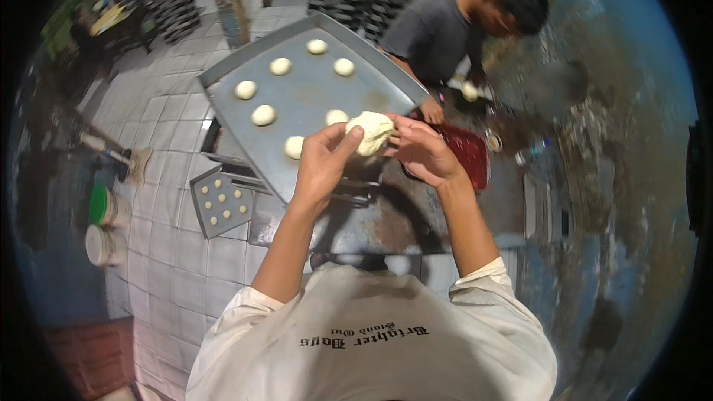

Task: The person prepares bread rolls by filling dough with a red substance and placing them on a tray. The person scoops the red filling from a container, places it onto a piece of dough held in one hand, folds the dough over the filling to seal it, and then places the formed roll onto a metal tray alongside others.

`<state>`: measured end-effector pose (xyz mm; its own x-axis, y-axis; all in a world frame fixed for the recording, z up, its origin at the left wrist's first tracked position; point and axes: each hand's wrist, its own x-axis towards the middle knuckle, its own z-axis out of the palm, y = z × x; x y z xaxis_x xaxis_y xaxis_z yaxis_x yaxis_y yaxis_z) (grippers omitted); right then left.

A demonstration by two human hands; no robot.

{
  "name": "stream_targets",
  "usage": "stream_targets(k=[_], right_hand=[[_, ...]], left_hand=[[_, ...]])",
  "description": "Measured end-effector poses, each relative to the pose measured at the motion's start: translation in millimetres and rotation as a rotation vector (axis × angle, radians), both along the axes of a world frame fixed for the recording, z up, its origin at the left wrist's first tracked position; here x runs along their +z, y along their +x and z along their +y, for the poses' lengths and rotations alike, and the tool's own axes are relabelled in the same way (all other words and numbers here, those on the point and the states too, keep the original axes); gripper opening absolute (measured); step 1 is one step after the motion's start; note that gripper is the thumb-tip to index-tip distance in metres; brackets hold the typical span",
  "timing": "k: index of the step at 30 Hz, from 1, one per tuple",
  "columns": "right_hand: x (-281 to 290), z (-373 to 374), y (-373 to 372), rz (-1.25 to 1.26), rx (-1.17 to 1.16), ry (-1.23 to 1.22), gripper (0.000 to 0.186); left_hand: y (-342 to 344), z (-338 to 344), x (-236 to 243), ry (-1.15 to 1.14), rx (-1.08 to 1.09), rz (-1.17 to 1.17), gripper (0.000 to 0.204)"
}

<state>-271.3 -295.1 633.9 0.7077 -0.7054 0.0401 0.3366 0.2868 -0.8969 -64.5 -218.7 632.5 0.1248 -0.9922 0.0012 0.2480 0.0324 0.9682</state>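
A lumpy, pale-yellow piece of dough [370, 132] is held in front of me between both hands. My left hand [324, 163] is closed on its left side, thumb on top. At its right edge my right hand [429, 154] grips the dough with its fingertips, palm partly turned up. Just beyond my hands a large grey metal tray [303, 108] lies tilted to the left. Several smooth round dough balls [264, 115] sit on it, spaced apart. The nearest ones lie close to my left hand, and the lump partly covers the view behind it.
Across the worktable [475, 226], a co-worker [438, 33] in a grey shirt bends over a dough piece [469, 91]. A red tray [475, 157] and a small bottle [532, 152] stand right. A smaller tray [232, 203] of dough balls and lidded buckets [96, 243] are left.
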Motion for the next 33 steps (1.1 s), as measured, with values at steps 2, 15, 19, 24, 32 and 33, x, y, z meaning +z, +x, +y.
stream_targets(k=[2, 15, 19, 24, 32, 33], right_hand=[[-12, 22, -24, -0.049, -0.099, 0.009, 0.072], [-263, 115, -159, -0.153, -0.492, 0.807, 0.058], [-372, 128, -219, 1.265, -0.982, -0.509, 0.027], [-369, 99, -250, 1.488, -0.692, -0.639, 0.02], [-390, 95, -274, 1.428, -0.635, -0.89, 0.011], [-387, 92, -274, 1.328, -0.646, -0.79, 0.01]], left_hand=[[-25, -6, -20, 0.047, -0.05, -0.033, 0.032], [-124, 5, -169, 0.506, -0.433, 0.759, 0.032], [-133, -17, -162, 0.589, -0.46, 0.946, 0.043], [-156, -31, -195, 0.653, -0.182, 0.429, 0.022], [-184, -51, -196, 0.752, 0.064, 0.537, 0.039], [-188, -54, -185, 0.728, 0.042, 0.586, 0.042]])
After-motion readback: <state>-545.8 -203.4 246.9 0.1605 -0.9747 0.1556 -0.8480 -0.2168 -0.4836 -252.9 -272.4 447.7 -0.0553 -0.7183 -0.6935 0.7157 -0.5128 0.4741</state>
